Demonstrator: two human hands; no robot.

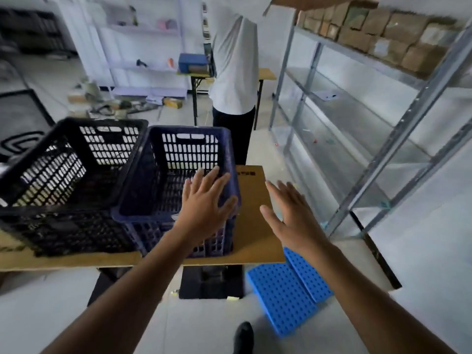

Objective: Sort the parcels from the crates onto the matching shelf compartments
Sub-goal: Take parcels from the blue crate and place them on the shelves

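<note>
Two slotted plastic crates stand on a brown table (255,226): a black crate (69,175) at the left and a dark blue crate (178,154) beside it; no parcels show inside either. My left hand (207,200) hovers with fingers spread over the blue crate's right front corner. My right hand (288,213) is held flat and empty above the table's right end. A grey metal shelf rack (383,139) rises at the right; brown parcels (383,29) fill its top level, and the lower levels are nearly bare.
A person in a white shirt (235,60) stands behind the table, one arm stretched toward the top shelf. Blue perforated panels (288,284) lie on the floor by the table. A small table with a blue box (191,62) and floor clutter sit farther back.
</note>
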